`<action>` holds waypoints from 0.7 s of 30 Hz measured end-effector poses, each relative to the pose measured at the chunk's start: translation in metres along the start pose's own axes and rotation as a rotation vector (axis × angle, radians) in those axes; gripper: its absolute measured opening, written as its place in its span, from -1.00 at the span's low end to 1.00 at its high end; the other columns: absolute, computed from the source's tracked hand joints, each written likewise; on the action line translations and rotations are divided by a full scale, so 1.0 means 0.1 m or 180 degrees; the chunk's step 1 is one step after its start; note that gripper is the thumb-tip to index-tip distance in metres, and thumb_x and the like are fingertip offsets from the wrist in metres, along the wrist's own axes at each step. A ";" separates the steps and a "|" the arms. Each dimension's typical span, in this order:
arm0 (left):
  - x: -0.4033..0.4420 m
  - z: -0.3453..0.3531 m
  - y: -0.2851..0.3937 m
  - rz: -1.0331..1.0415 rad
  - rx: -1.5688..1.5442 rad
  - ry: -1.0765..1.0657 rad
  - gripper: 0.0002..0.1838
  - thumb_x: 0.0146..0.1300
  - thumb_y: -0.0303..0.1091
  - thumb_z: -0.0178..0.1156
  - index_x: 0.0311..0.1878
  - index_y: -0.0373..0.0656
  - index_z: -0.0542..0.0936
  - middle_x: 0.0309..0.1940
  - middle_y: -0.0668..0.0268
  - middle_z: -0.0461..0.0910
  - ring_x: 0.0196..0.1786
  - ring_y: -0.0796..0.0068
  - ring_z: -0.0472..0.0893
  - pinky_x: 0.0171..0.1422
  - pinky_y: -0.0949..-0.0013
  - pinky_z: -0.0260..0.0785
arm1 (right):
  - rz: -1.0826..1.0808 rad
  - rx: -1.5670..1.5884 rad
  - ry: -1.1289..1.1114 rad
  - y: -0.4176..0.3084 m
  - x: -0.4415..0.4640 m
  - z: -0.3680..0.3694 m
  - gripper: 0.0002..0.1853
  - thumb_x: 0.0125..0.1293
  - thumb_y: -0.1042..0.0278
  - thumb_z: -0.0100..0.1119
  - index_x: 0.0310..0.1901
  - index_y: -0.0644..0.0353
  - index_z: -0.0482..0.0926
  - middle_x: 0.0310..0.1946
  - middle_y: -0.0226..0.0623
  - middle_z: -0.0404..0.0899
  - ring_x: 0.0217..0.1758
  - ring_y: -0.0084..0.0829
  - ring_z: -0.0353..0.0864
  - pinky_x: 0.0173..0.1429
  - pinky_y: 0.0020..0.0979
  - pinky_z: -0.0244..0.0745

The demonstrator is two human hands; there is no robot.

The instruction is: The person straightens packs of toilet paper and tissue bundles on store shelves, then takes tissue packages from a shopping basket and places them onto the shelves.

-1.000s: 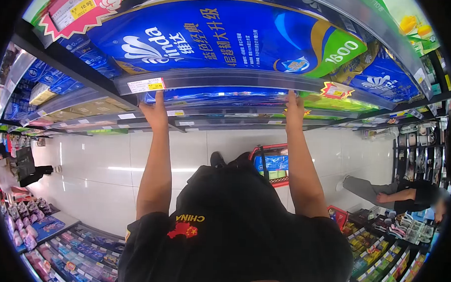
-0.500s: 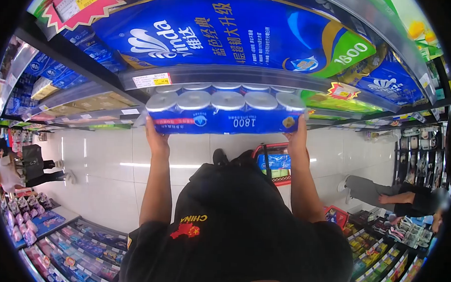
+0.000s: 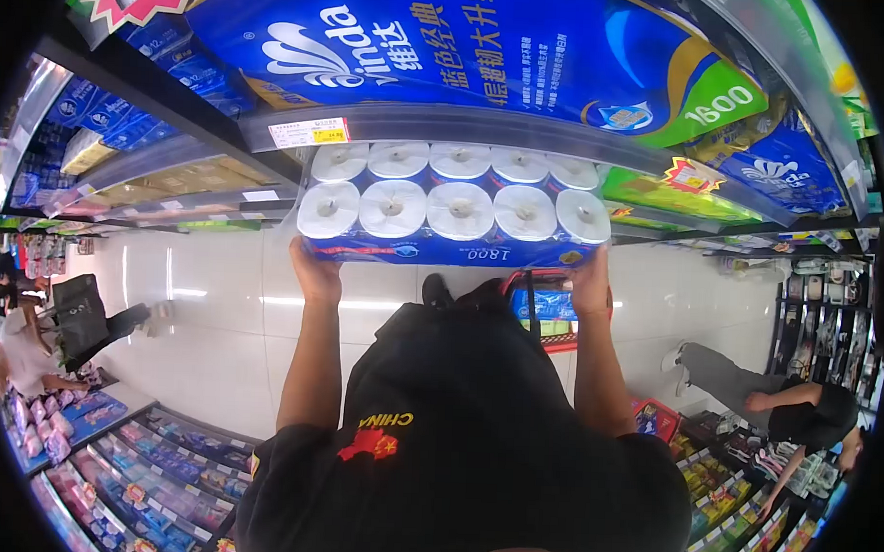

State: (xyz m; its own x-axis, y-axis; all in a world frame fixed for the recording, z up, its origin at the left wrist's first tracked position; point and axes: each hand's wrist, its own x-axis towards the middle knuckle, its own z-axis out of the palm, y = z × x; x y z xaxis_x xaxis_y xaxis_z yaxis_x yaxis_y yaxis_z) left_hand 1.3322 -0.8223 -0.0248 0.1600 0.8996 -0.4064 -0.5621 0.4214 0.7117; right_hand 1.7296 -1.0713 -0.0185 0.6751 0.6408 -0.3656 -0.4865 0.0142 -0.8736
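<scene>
The upper shelf (image 3: pixel 486 128) carries a large blue Vinda pack (image 3: pixel 518 60), with a blue-and-gold pack (image 3: pixel 779 173) beside it.

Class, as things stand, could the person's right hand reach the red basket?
Probably not: the right hand supports one end of the roll pack, so it would likely need freeing before reaching the red basket.

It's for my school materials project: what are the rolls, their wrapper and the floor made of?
Rolls: probably matte paper; they're white with centre holes. Wrapper: likely thin, glossy plastic; it's see-through over the rolls. Floor: perhaps polished tile; it reflects light and has straight seams.
</scene>
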 end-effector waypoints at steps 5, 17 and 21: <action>0.03 -0.13 -0.02 -0.0166 -0.0342 -0.0059 -0.41 0.38 0.06 -0.14 0.33 -0.10 0.39 0.28 0.26 0.44 0.33 0.22 0.41 0.34 -0.01 0.28 | 0.0101 0.0109 -0.0025 0.02 -0.01 -0.03 -0.33 0.48 -0.23 -0.15 0.44 0.05 0.23 0.34 -0.29 0.39 0.34 -0.26 0.42 0.29 -0.07 0.37; 0.03 -0.13 -0.04 -0.0246 -0.0451 -0.0016 -0.41 0.35 0.02 -0.11 0.33 -0.11 0.40 0.28 0.23 0.44 0.34 0.20 0.41 0.35 0.01 0.27 | 0.0220 0.0226 -0.0174 0.04 0.00 -0.12 -0.36 0.44 -0.26 -0.11 0.35 0.02 0.32 0.24 -0.35 0.48 0.22 -0.33 0.50 0.19 -0.13 0.41; 0.07 -0.18 -0.05 -0.0264 -0.0350 -0.0006 -0.42 0.36 0.01 -0.12 0.32 -0.13 0.40 0.28 0.21 0.45 0.32 0.20 0.42 0.34 0.00 0.29 | 0.0205 0.0189 -0.0101 -0.04 -0.04 -0.02 -0.39 0.47 -0.24 -0.13 0.34 0.02 0.33 0.21 -0.34 0.49 0.22 -0.34 0.50 0.19 -0.16 0.43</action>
State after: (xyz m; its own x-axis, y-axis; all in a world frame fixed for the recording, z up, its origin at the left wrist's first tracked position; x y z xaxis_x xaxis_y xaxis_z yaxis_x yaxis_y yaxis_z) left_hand 1.3220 -0.8204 -0.0412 0.2111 0.8625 -0.4600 -0.6323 0.4794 0.6086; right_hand 1.7299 -1.0750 -0.0142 0.6239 0.6659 -0.4092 -0.5610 0.0170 -0.8277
